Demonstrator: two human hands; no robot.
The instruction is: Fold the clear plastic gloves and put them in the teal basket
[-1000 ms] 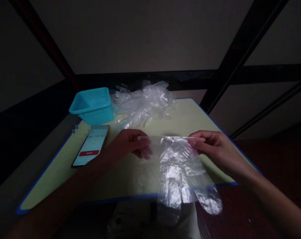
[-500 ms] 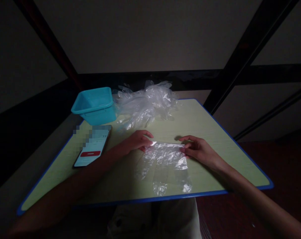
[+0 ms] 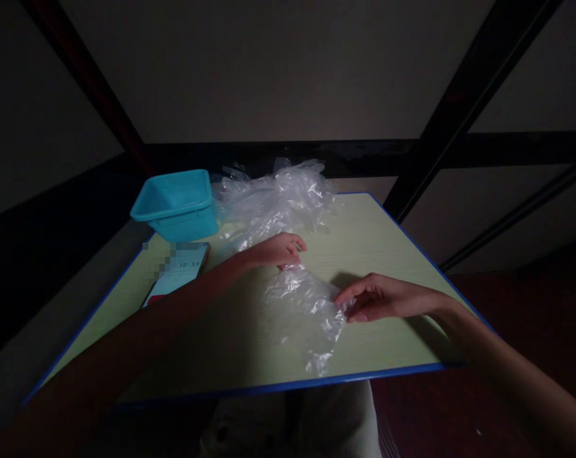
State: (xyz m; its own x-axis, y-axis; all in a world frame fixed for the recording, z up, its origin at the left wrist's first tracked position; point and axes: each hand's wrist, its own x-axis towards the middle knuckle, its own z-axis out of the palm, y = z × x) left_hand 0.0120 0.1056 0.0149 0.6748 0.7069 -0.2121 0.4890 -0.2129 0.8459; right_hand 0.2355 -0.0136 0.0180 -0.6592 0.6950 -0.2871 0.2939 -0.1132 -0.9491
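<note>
A thin clear plastic glove (image 3: pixel 311 305), crumpled and shiny, hangs slanted between my hands over the front half of the table. My left hand (image 3: pixel 281 249) pinches its upper left corner, with the fingers curled. At its right edge, my right hand (image 3: pixel 376 298) has thumb and fingers closed on the film. The lower part of the glove droops toward the table's front edge, and its finger shapes are hard to make out.
A heap of clear plastic gloves (image 3: pixel 288 194) lies at the back of the table (image 3: pixel 383 248). Left of it stands a turquoise plastic basket (image 3: pixel 185 219). A lit phone (image 3: pixel 183 267) lies in front of the basket, partly behind my left forearm. Blue edging rims the table.
My left hand has moved up and right, my right hand slightly down. The glove, spread flat before, is now bunched and slanted. The view has shifted a little.
</note>
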